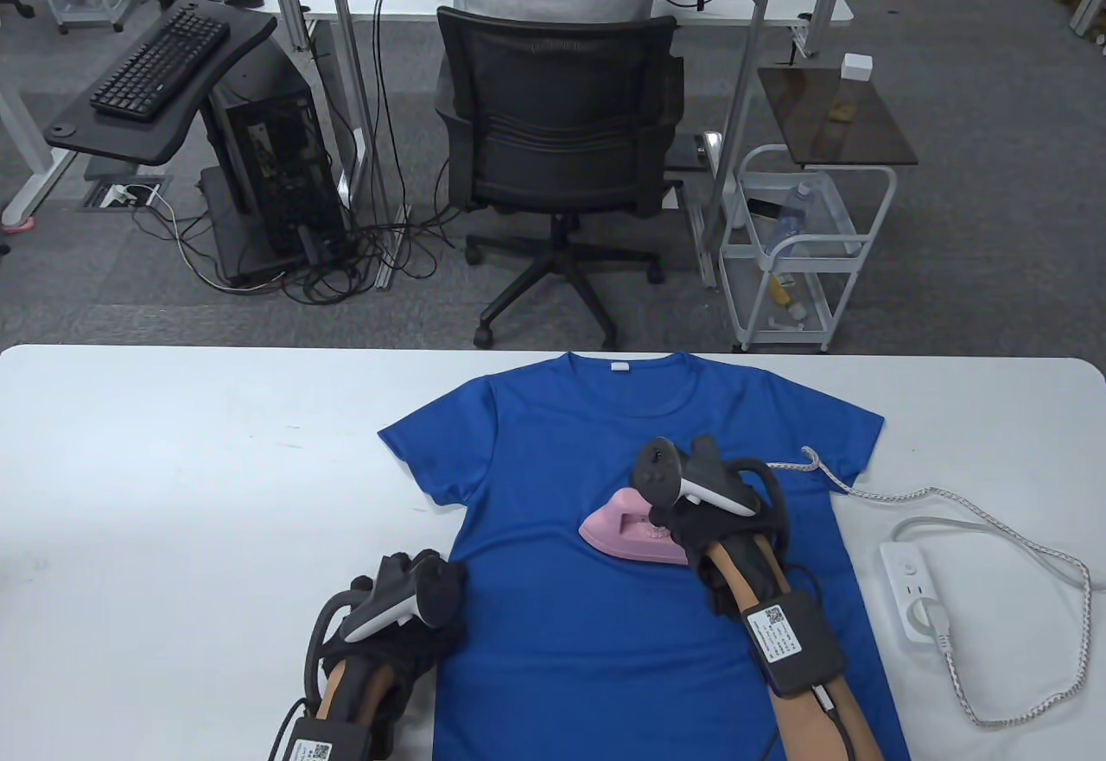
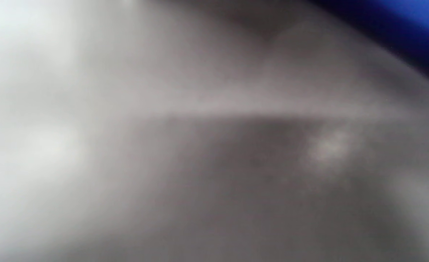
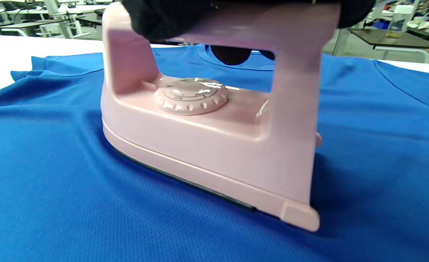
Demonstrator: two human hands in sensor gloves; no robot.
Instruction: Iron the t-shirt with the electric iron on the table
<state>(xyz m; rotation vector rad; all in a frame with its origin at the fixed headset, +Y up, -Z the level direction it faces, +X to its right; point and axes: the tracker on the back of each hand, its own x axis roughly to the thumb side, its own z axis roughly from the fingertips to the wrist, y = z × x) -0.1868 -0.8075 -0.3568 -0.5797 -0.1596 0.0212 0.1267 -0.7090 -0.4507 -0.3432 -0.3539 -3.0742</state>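
the blue t-shirt (image 1: 622, 554) is laid flat on the white tabletop (image 1: 190, 485). the pink iron (image 3: 214, 138) is pressed on the shirt's middle, handle gripped by the right hand (image 1: 704, 519). the left hand (image 1: 406, 614) is rested at the shirt's left edge; its grip can't be told.

This is an office or lab used as a data-recording workplace. Beyond the hands, past the white surface (image 1: 173, 467), there is grey carpet floor, a person sitting in a black mesh office chair (image 1: 557, 148) at a desk with an aluminium frame, a keyboard (image 1: 160, 61) on a stand, a computer tower (image 1: 272, 165) with many cables, and a white trolley (image 1: 799, 251).
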